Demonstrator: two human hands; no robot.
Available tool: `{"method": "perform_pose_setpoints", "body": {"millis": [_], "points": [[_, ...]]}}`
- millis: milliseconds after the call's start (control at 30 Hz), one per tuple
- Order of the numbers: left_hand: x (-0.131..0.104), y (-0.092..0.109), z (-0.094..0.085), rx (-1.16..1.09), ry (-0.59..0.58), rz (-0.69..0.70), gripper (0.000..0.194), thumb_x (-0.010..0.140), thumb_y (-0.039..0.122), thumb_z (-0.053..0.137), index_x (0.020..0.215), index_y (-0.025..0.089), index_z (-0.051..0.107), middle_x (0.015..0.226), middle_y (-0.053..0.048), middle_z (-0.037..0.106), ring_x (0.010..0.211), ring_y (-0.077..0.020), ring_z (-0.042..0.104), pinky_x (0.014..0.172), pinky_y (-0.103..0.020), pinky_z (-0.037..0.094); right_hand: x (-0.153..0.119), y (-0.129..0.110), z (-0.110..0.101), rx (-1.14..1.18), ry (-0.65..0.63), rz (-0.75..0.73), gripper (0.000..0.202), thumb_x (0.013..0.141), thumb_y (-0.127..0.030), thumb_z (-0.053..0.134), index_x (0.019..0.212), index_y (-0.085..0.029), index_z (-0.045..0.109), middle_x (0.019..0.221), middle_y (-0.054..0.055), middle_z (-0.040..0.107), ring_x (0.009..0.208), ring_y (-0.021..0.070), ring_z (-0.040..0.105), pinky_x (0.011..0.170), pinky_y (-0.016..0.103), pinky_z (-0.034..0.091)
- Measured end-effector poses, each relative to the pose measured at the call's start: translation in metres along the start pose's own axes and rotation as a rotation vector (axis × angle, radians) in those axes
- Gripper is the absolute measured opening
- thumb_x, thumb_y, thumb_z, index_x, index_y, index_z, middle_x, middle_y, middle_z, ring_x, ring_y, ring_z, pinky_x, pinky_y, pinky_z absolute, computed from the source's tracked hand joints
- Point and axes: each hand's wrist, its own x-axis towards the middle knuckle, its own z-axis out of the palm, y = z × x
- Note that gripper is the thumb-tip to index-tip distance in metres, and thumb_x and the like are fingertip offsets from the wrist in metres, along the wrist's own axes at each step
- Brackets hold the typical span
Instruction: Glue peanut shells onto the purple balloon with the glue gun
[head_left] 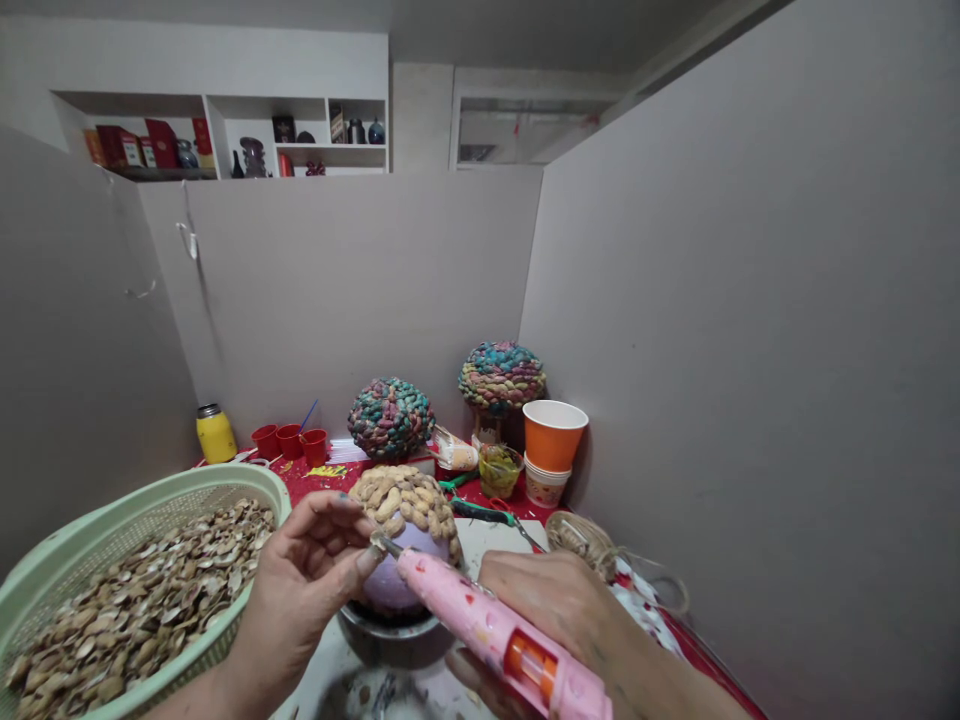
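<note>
Left hand (304, 570) pinching a small shell piece (377, 541) between thumb and fingers, other fingers curled; right hand (551, 600) wrapped round a pink glue gun (465, 600), nozzle at the shell piece, touching or just beside, can't tell which; purple ball (394, 580) just beyond and between the hands, seated in a bowl (390, 627) on the worktop (322, 680); its top covered with peanut shells (409, 495), the side facing the hands bare purple; light green basket (274, 480) to the left of the left hand, loose shells (165, 590) heaped inside; twine roll (581, 540) just beyond the right hand; green-handled tool (480, 512) ahead of the right hand; farther ahead of both hands, two multicoloured shell-covered domes, one lower (391, 418), one higher to its right (501, 378); orange cup (556, 437) stacked on others, ahead of the right hand; red cups (289, 440) and yellow jar (216, 440) far beyond the left hand.
</note>
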Motion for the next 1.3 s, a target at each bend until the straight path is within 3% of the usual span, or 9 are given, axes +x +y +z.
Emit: {"method": "perform_pose_setpoints", "body": {"millis": [133, 500, 767, 1000, 1300], "points": [[-0.001, -0.001, -0.001, -0.003, -0.013, -0.005, 0.028, 0.070, 0.018, 0.083, 0.093, 0.023, 0.068, 0.083, 0.000, 0.072, 0.077, -0.0123, 0.068, 0.070, -0.016, 0.055, -0.001, -0.002, -0.004, 0.004, -0.073, 0.012, 0.047, 0.100, -0.044, 0.040, 0.061, -0.019, 0.044, 0.052, -0.005, 0.046, 0.042, 0.0072, 0.038, 0.045, 0.024, 0.025], [-0.002, 0.002, -0.001, 0.032, 0.024, -0.007, 0.030, 0.067, 0.018, 0.085, 0.092, 0.020, 0.069, 0.081, -0.001, 0.073, 0.076, -0.0131, 0.069, 0.070, -0.017, 0.056, -0.003, 0.002, -0.003, -0.036, -0.093, 0.002, 0.047, 0.100, -0.042, 0.038, 0.060, -0.019, 0.045, 0.052, -0.004, 0.048, 0.042, 0.0081, 0.035, 0.045, 0.026, 0.024], [-0.002, 0.005, 0.003, 0.035, 0.032, 0.011, 0.029, 0.065, 0.019, 0.086, 0.089, 0.021, 0.069, 0.078, -0.001, 0.074, 0.075, -0.0135, 0.070, 0.069, -0.017, 0.056, -0.008, 0.000, 0.003, -0.051, -0.169, 0.033, 0.036, 0.094, -0.038, 0.046, 0.064, -0.019, 0.049, 0.054, -0.004, 0.047, 0.044, 0.0090, 0.037, 0.047, 0.027, 0.021], [-0.001, 0.004, 0.001, 0.054, 0.031, 0.020, 0.028, 0.066, 0.017, 0.085, 0.088, 0.020, 0.068, 0.079, -0.001, 0.074, 0.074, -0.0130, 0.070, 0.069, -0.017, 0.056, -0.013, 0.004, 0.010, -0.028, -0.069, 0.030, 0.039, 0.095, -0.039, 0.042, 0.061, -0.020, 0.042, 0.052, -0.005, 0.043, 0.043, 0.0091, 0.032, 0.047, 0.028, 0.020], [0.001, 0.003, -0.001, 0.042, 0.047, 0.002, 0.030, 0.066, 0.018, 0.085, 0.089, 0.021, 0.066, 0.080, 0.000, 0.072, 0.075, -0.0134, 0.069, 0.069, -0.018, 0.056, 0.000, -0.003, -0.011, -0.050, -0.183, 0.015, 0.028, 0.091, -0.033, 0.052, 0.067, -0.019, 0.048, 0.056, -0.003, 0.050, 0.046, 0.0094, 0.042, 0.048, 0.026, 0.025]]}}
